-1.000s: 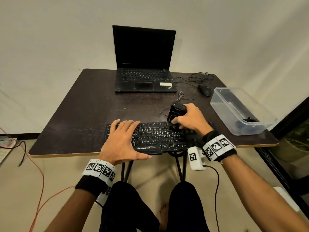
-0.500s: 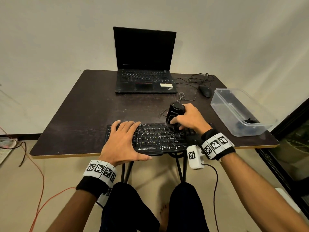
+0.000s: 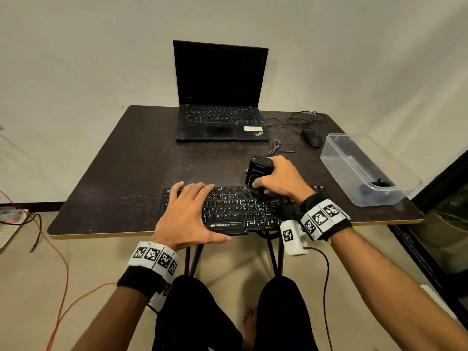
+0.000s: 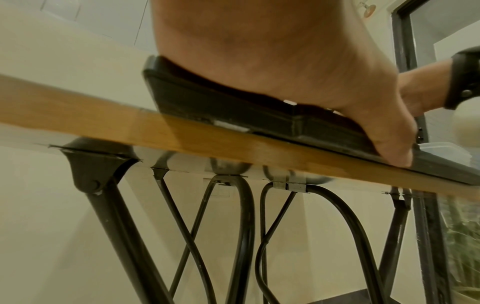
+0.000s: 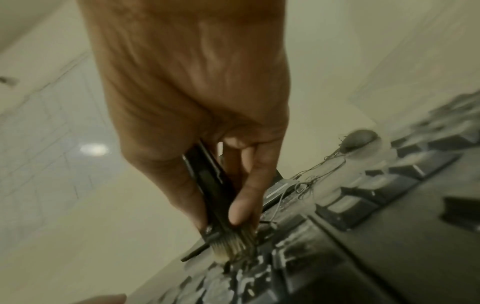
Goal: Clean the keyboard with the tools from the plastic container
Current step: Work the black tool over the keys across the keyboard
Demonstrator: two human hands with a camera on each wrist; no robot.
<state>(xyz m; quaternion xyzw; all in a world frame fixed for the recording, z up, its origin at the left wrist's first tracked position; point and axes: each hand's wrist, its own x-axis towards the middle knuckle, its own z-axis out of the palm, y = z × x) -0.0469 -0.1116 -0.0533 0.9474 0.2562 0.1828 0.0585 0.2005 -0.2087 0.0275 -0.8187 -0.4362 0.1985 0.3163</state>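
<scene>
A black keyboard (image 3: 238, 209), dusted with white specks, lies at the table's near edge. My left hand (image 3: 187, 214) lies flat on its left half, fingers straight, thumb along the front rim; the left wrist view shows the palm (image 4: 298, 67) pressing the keyboard (image 4: 233, 107). My right hand (image 3: 281, 178) grips a black cleaning brush (image 3: 258, 172) upright over the top key rows. In the right wrist view its bristles (image 5: 233, 246) touch the keys, fingers (image 5: 244, 197) curled round the black body (image 5: 213, 185).
A clear plastic container (image 3: 364, 168) with a dark item inside stands at the right edge of the table (image 3: 131, 178). An open laptop (image 3: 220, 97) sits at the back, a wired mouse (image 3: 312, 138) and cable beside it. My knees are under the table.
The right hand and brush have shifted slightly away from me along the top key rows. The left hand stays put on the keyboard.
</scene>
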